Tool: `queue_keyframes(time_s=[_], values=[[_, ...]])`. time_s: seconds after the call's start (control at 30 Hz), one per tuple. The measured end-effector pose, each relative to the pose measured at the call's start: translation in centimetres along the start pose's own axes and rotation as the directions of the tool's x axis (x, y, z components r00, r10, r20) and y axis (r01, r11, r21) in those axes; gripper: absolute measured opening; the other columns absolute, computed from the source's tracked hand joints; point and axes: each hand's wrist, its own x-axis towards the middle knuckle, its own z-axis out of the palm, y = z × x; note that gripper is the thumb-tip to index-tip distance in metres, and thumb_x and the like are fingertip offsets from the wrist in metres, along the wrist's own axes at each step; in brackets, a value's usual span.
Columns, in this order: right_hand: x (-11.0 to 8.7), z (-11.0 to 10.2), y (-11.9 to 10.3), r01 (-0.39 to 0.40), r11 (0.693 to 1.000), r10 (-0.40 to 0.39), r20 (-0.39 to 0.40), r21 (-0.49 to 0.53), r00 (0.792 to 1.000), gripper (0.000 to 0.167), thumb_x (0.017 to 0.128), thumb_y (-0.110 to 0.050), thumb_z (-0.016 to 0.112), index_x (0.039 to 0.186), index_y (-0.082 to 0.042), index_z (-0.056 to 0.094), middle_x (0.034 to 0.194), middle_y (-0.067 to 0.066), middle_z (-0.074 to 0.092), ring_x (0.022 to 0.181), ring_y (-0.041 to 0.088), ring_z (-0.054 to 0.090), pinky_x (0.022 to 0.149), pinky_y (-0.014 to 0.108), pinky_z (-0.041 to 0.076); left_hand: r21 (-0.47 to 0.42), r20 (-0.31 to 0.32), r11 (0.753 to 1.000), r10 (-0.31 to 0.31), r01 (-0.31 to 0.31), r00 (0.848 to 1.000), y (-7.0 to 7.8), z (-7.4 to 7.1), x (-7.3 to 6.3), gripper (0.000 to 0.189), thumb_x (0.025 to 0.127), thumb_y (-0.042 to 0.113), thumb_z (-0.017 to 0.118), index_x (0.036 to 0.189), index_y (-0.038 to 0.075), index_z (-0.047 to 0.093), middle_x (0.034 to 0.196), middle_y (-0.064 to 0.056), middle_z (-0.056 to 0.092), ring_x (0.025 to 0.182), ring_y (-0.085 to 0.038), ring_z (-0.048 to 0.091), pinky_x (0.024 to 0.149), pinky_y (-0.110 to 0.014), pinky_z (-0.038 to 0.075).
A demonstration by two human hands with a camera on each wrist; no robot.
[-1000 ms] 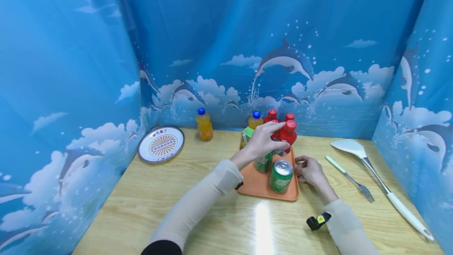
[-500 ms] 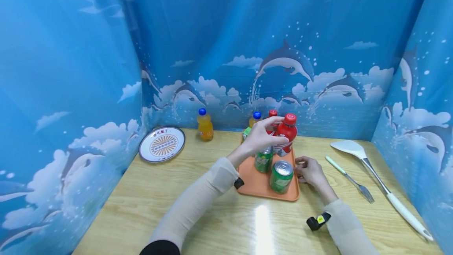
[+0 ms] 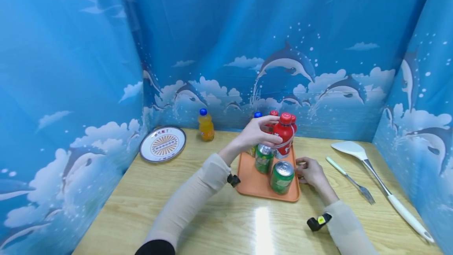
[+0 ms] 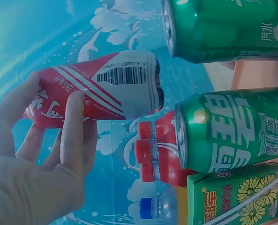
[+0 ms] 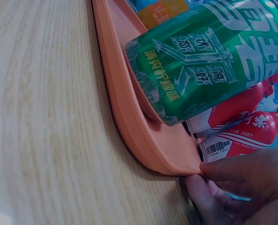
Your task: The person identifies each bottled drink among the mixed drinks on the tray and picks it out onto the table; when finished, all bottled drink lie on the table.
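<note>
My left hand (image 3: 260,133) grips a red soda bottle (image 4: 101,89) with a white lower label and barcode. It is held up above the back of an orange tray (image 3: 253,186), its base off the tray in the left wrist view. At the tray's right edge my right hand (image 3: 311,172) pinches the rim between thumb and fingers, plainest in the right wrist view. Two green soda cans (image 3: 282,177) stand on the tray. Behind them are several red bottles (image 4: 164,150), a green drink carton (image 4: 237,197) and a blue-capped orange drink bottle (image 4: 169,206), partly hidden by my left hand in the head view.
Another orange drink bottle (image 3: 205,127) stands at the back, left of the tray. A patterned plate (image 3: 162,145) lies at the far left. On the right lie a fork (image 3: 350,180) and a long-handled white spatula (image 3: 378,184). A blue dolphin curtain (image 3: 219,50) encloses the table.
My left hand has lifted the red bottle from the row and shifted it slightly left. My right hand stays at the tray's rim.
</note>
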Motion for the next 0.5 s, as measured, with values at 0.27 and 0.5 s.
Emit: queue_keyframes(time_s=[0.27,0.5], values=[[0.0,0.0,0.1,0.008,1.0,-0.008,-0.001,0.012,1.0,0.045,0.098,0.006,0.063,0.141,0.012,0.051,0.095,0.017,0.07,0.073,0.013,0.069,0.065,0.034,0.067,-0.08,0.024,0.994,-0.069,0.071,0.997,0.7,-1.0,-0.7,0.071,0.091,0.009,0.081,0.155,0.02,0.051,0.156,-0.01,0.055,0.123,-0.026,0.067,0.089,-0.045,0.066],[0.1,0.0,0.1,0.0,1.0,0.0,0.005,0.02,1.0,0.047,0.098,0.005,0.064,0.142,0.012,0.05,0.095,0.016,0.07,0.072,0.012,0.068,0.065,0.033,0.066,-0.1,0.048,0.993,-0.05,0.055,0.998,1.3,-2.2,-1.3,0.064,0.094,0.009,0.077,0.152,0.022,0.054,0.153,-0.01,0.057,0.13,-0.029,0.064,0.093,-0.048,0.065]])
